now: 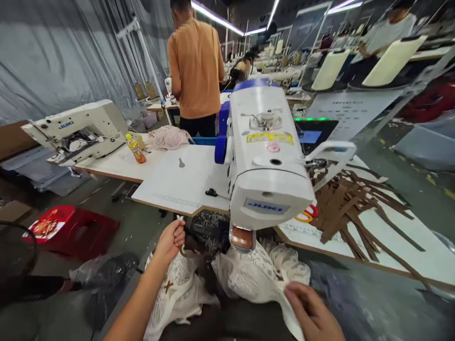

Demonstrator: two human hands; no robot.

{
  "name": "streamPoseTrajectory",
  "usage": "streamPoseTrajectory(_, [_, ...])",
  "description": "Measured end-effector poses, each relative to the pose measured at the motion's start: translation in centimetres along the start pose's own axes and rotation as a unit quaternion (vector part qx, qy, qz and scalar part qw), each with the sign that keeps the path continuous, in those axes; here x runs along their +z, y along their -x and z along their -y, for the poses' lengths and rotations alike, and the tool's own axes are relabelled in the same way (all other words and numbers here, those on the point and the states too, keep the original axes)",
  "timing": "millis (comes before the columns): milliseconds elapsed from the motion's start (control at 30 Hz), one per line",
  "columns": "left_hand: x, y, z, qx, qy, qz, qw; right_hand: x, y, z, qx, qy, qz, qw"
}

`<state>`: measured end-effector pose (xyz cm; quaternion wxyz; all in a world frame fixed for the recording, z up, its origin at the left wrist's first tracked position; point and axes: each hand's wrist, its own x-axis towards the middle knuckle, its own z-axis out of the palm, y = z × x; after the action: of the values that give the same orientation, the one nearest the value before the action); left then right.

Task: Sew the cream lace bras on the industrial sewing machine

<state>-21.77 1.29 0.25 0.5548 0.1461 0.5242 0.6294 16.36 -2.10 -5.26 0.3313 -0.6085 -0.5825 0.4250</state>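
Note:
My left hand (173, 237) is closed in a pinch, with a small white tip of material sticking out above the fingers. Below it hangs a white lace garment piece (177, 274) marked with a small brown cross stitch (168, 286). On the right, my right hand (313, 310) has its thumb and fingers against a white fabric band (289, 310), which runs from a lacy white garment (249, 279) in my lap. Between and above my hands stands the white sewing machine (270, 180), its needle area partly hidden behind the head.
Brown fabric strips (348, 203) and scissors with red and orange handles (304, 216) lie right of the machine. To the left are another sewing machine (81, 130), a yellow bottle (135, 149) and a red stool (74, 232). A person in an orange shirt (197, 66) stands behind.

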Motion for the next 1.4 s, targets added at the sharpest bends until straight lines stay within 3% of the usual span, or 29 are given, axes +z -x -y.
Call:
streamPoseTrajectory(33, [1.2,0.9,1.5,-0.02,-0.032,0.03,0.999,0.8,0.0,1.0,-0.023,0.002,0.076,0.997])
streamPoseTrajectory(100, [3.4,2.9,4.1,-0.049,-0.092,0.083,0.991,2.5,-0.3,3.2,-0.049,-0.012,0.166,0.985])
streamPoseTrajectory(200, [6.0,5.6,6.2,-0.057,-0.178,0.148,0.971,4.2,-1.4,6.0,-0.079,-0.034,0.215,0.973])
streamPoseTrajectory(333, [7.9,7.4,6.4,-0.031,-0.277,0.221,0.935,4.6,-2.8,7.8,-0.082,-0.091,0.241,0.963])
streamPoseTrajectory(400, [8.5,7.7,6.3,0.026,-0.372,0.257,0.892,4.3,-3.2,8.2,-0.084,-0.097,0.253,0.959])
streamPoseTrajectory(500, [8.9,7.4,6.4,0.104,-0.534,0.301,0.783,3.3,-3.8,8.2,-0.085,-0.051,0.281,0.955])
streamPoseTrajectory(567, [8.7,7.1,6.8,0.125,-0.579,0.309,0.744,2.7,-4.3,7.5,-0.085,0.008,0.299,0.95])
streamPoseTrajectory(600, [8.5,7.0,7.1,0.138,-0.586,0.297,0.742,2.5,-4.5,7.0,-0.084,0.034,0.294,0.952])
streamPoseTrajectory(667, [7.7,7.1,8.2,0.157,-0.548,0.231,0.788,2.5,-5.0,5.7,-0.066,0.041,0.235,0.969])
streamPoseTrajectory(700, [7.2,7.4,9.0,0.139,-0.489,0.201,0.837,2.8,-5.1,5.1,-0.047,0.02,0.186,0.981])
streamPoseTrajectory(767, [6.6,8.1,11.0,0.051,-0.308,0.188,0.931,3.8,-4.9,4.2,-0.002,-0.036,0.089,0.995])
streamPoseTrajectory(800, [6.4,8.6,12.1,-0.015,-0.208,0.209,0.955,4.5,-4.5,4.1,0.009,-0.056,0.049,0.997])
streamPoseTrajectory(900, [7.0,9.3,15.0,-0.095,-0.083,0.236,0.964,7.0,-2.7,4.4,-0.04,-0.058,-0.022,0.997])
streamPoseTrajectory(1000, [8.4,9.4,16.3,-0.093,-0.021,0.176,0.98,9.6,-1.0,4.6,-0.122,-0.052,-0.056,0.99])
streamPoseTrajectory(1100, [9.4,9.3,16.3,-0.078,0.014,0.077,0.994,11.0,-0.1,4.0,-0.153,-0.061,-0.087,0.983])
streamPoseTrajectory(1200, [9.2,9.1,15.0,-0.062,-0.01,0.024,0.998,10.2,-0.1,3.4,-0.153,-0.066,-0.039,0.985])
streamPoseTrajectory(1233, [8.9,9.0,14.2,-0.054,-0.057,0.032,0.996,9.4,-0.3,3.3,-0.165,-0.062,-0.025,0.984])
streamPoseTrajectory(1300, [8.3,8.8,12.3,-0.028,-0.206,0.101,0.973,7.4,-0.9,3.5,-0.214,-0.037,-0.012,0.976])
streamPoseTrajectory(1367, [7.9,8.7,10.1,-0.001,-0.339,0.198,0.92,5.1,-1.8,3.9,-0.281,-0.001,0.029,0.959])
streamPoseTrajectory(1400, [7.8,8.7,9.1,0.008,-0.372,0.239,0.897,4.2,-2.2,4.3,-0.306,0.016,0.085,0.948])
